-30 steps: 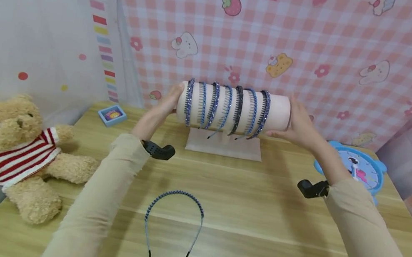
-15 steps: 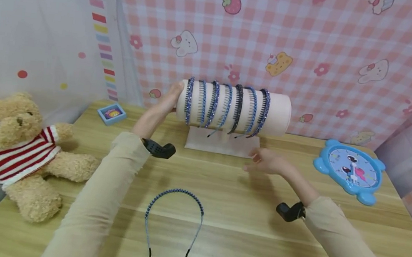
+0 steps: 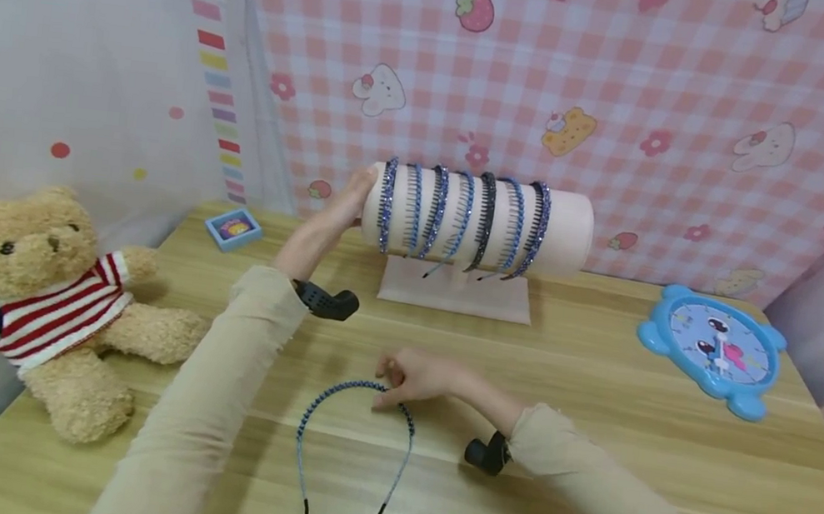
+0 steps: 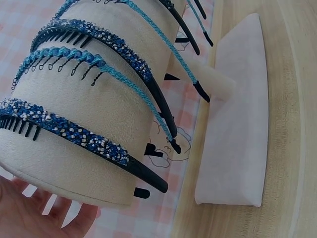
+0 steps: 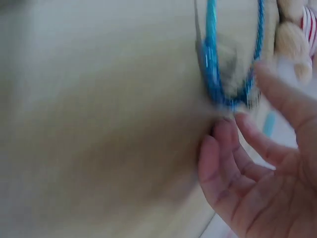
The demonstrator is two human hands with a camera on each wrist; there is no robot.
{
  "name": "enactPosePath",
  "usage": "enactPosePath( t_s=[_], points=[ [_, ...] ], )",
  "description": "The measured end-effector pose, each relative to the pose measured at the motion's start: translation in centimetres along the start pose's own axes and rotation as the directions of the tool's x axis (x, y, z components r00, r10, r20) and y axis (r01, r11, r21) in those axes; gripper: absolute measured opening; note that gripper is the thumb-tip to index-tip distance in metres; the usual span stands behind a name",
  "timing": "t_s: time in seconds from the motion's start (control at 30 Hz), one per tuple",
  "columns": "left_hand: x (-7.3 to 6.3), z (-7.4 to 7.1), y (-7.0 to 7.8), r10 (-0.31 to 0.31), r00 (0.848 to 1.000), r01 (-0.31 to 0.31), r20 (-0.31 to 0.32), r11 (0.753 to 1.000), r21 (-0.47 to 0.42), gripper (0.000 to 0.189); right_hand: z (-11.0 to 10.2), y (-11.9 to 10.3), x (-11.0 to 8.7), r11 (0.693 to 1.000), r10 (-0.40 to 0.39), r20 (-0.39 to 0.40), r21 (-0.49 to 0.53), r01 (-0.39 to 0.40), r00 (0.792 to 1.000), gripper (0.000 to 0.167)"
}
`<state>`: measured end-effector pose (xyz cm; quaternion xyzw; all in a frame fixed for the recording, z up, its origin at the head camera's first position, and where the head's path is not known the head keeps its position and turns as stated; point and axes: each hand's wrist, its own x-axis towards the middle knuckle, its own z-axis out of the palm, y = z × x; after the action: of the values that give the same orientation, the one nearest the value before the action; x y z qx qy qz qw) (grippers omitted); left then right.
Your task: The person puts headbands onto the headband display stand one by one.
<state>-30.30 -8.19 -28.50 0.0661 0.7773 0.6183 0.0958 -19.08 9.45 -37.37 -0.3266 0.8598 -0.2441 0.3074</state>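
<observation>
My left hand [image 3: 342,204] rests against the left end of a pale padded roll [image 3: 569,232], its fingers spread along that end in the left wrist view. Several blue and black headbands [image 3: 486,223] hang around the roll, some glittery and some braided, with comb teeth. A blue beaded headband [image 3: 301,446] lies on the wooden table [image 3: 552,506] with its tips toward me. Right at its arch is my right hand [image 3: 424,375], thumb and fingers apart above the band. In the blurred right wrist view, the fingertips come very close to the headband [image 5: 212,74]; contact is unclear.
The roll stands on a flat pale base [image 3: 453,292]. At the left sits a teddy bear [image 3: 63,312] in a striped sweater, with a small blue box [image 3: 234,230] behind it. A blue toy clock [image 3: 722,348] lies at the right, before a checked curtain [image 3: 514,75].
My right hand has left the roll's right end and come down and left to the headband on the table. My left hand has stayed at the roll's left end.
</observation>
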Motion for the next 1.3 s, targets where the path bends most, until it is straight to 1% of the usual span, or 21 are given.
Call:
enactPosePath(
  t_s=[0.1,0.17,0.2,0.3,0.43,0.53,0.6,0.7,0.87,0.97,1.1,1.2,1.3],
  points=[
    [0.1,0.2,0.0,-0.002,1.0,0.002,0.002,1.0,0.004,0.057,1.0,-0.5,0.5,0.999,0.017,-0.046,-0.033,-0.019,0.999,0.022],
    [0.1,0.3,0.0,-0.005,1.0,0.005,0.002,1.0,-0.001,0.057,1.1,-0.5,0.4,0.999,0.043,-0.061,-0.027,-0.045,0.997,0.016],
    [0.1,0.3,0.0,-0.005,1.0,0.005,0.003,1.0,-0.004,0.057,1.0,-0.4,0.3,0.998,0.062,-0.064,-0.014,-0.063,0.996,0.014],
    [0.2,0.2,0.0,-0.012,1.0,0.012,-0.001,1.0,-0.009,0.057,0.0,0.5,-0.6,0.998,0.058,-0.06,0.034,-0.056,0.997,0.014],
    [0.2,0.2,-0.1,-0.005,1.0,0.005,0.0,1.0,-0.019,0.057,-2.4,2.8,-3.3,0.985,0.109,-0.048,0.143,-0.101,0.993,0.017],
    [0.2,0.3,0.0,-0.012,1.0,0.012,-0.004,1.0,-0.016,0.058,-4.3,4.6,-5.7,0.951,0.197,-0.061,0.254,-0.176,0.978,0.022],
    [0.1,0.3,0.0,-0.016,1.0,0.016,-0.005,1.0,-0.011,0.059,-5.4,5.7,-7.4,0.925,0.234,-0.081,0.325,-0.196,0.969,0.027],
    [0.1,0.2,0.1,-0.003,1.0,0.003,0.002,1.0,-0.009,0.06,-6.7,6.9,-9.7,0.89,0.273,-0.108,0.406,-0.208,0.956,0.033],
    [0.1,-0.1,0.0,-0.015,1.0,0.014,-0.015,0.999,-0.028,0.056,-8.3,8.1,-13.1,0.863,0.298,-0.151,0.464,-0.199,0.943,0.043],
    [0.1,-0.1,0.0,-0.019,1.0,0.019,-0.02,1.0,-0.024,0.055,-9.1,8.8,-14.9,0.851,0.338,-0.194,0.482,-0.21,0.921,0.048],
    [0.2,0.0,-0.1,-0.014,1.0,0.014,-0.008,1.0,-0.016,0.056,-9.9,9.6,-17.0,0.83,0.406,-0.255,0.506,-0.237,0.878,0.055],
    [0.2,0.1,-0.1,-0.012,1.0,0.012,0.0,1.0,-0.005,0.058,-10.4,9.9,-18.1,0.81,0.449,-0.29,0.532,-0.248,0.845,0.06],
    [0.2,0.1,-0.1,-0.002,1.0,0.002,0.012,1.0,0.018,0.06,-10.9,10.2,-18.9,0.79,0.479,-0.325,0.564,-0.24,0.815,0.061]
  ],
)
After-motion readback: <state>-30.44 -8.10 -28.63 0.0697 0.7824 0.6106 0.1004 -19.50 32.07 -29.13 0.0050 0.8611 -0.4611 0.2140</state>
